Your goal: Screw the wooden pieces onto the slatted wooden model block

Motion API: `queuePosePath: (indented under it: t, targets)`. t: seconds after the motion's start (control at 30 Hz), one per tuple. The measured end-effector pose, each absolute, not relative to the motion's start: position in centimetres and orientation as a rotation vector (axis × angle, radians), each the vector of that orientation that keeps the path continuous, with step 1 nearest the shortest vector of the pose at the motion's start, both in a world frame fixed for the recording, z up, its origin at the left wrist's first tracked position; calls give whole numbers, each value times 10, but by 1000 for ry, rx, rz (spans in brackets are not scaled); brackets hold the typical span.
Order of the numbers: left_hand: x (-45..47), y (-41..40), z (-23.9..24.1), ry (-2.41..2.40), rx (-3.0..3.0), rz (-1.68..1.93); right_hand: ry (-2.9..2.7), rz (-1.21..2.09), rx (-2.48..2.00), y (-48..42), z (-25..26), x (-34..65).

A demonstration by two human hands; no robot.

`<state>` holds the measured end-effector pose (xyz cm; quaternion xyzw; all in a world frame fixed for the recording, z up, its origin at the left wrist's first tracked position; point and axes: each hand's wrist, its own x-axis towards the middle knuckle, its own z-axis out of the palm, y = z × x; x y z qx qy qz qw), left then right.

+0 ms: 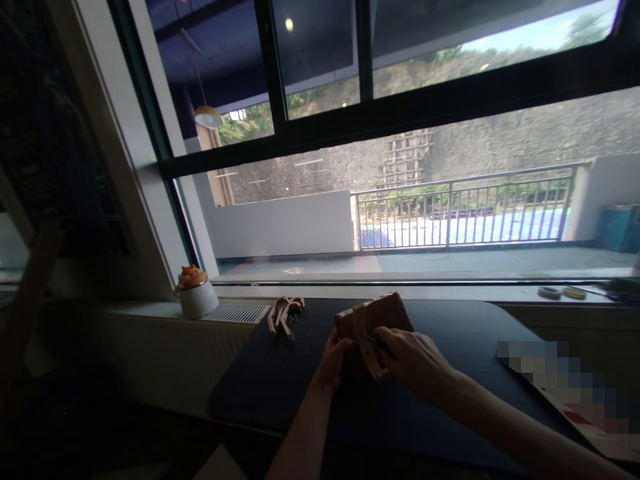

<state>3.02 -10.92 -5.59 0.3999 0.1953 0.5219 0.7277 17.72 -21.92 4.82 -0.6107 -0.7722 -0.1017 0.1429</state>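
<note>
A brown block-like wooden piece (387,312) is held up over the dark table, tilted, with a lighter curved wooden strip (367,348) lying across its face. My left hand (333,363) grips the block's lower left side, its thumb near the strip. Closed in a pinch, my right hand (413,357) holds a thin dark tool (381,344) against the strip; its kind is hard to make out in the shade. Farther back on the left, several curved wooden pieces (283,315) lie in a small heap with tiny dark bits, perhaps screws (294,320), beside them.
The dark table (280,387) stands against a window sill. A pale jug with an orange lid (197,293) sits on the left sill by a vent grille (239,313). Two tape rolls (550,292) rest on the right sill. A partly blurred flat item (565,393) occupies the table's right edge.
</note>
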Motion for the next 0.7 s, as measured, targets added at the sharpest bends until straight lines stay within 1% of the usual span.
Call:
queuePosePath:
  t: [0.1, 0.17, 0.27, 0.33, 0.5, 0.7]
  targets:
    - [30, -109, -57, 443, 877, 1149, -2268, -384, -1765, -224, 55, 173]
    - [30, -109, -58, 431, 881, 1151, -2332, -616, -1736, -228, 56, 171]
    - [30, -109, -58, 406, 896, 1150, -2456, -1038, -1514, -229, 46, 174]
    - [31, -110, -57, 401, 909, 1145, -2475, -1156, -1350, -228, 37, 179]
    - [31, -113, -53, 436, 919, 1154, -2490, -1191, -1211, -223, 26, 190]
    - [30, -113, -53, 426, 907, 1157, -2514, -952, -1326, -225, 31, 189]
